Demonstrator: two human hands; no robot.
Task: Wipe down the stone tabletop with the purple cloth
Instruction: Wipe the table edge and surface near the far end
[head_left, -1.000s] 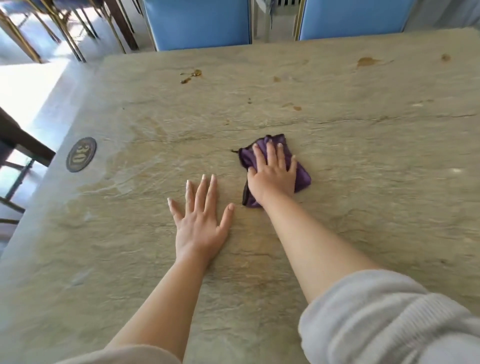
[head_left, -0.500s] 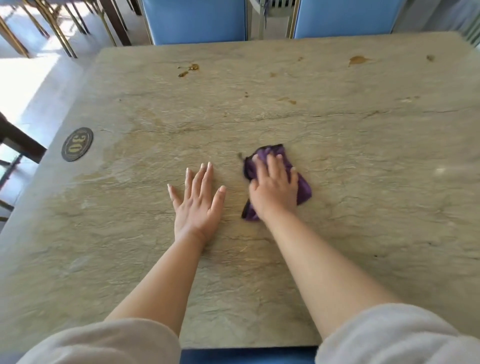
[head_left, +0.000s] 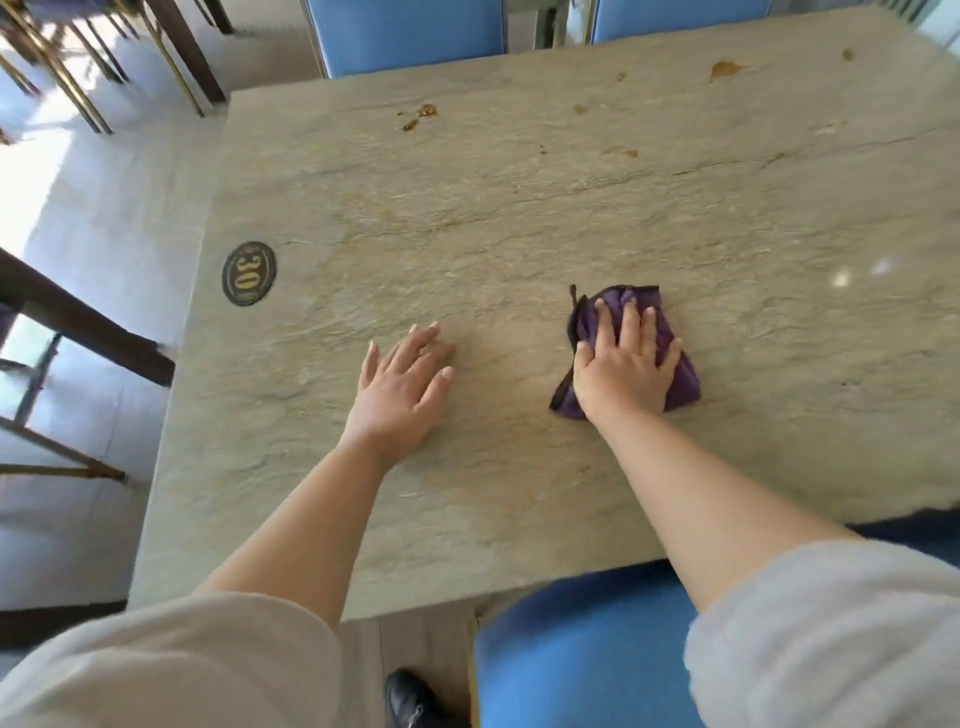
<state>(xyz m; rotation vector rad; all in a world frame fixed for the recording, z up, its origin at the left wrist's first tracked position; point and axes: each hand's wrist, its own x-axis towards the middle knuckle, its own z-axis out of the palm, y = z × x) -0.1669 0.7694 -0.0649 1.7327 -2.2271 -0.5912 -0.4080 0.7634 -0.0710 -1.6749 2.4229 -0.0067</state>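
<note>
Right hand (head_left: 626, 371) flat, fingers spread, pressing bunched purple cloth (head_left: 675, 384) onto the stone surface (head_left: 519, 218). Left hand (head_left: 402, 387) open, palm down, holding nothing, well left of cloth. Brown stains (head_left: 724, 67) far beyond both hands.

Change from the preceding views, as I read it from the head camera. The right hand (head_left: 626, 371), flat on the purple cloth (head_left: 675, 376), has carried it rightward and toward me across the stone tabletop (head_left: 519, 208), so a wide strip of bare stone now separates it from the left hand (head_left: 402, 387). The left hand's fingers have closed together and angle to the right; its fingertips appear slightly raised, though motion blur leaves me unsure. The near table edge and a blue chair seat (head_left: 582, 654) have entered view.
</note>
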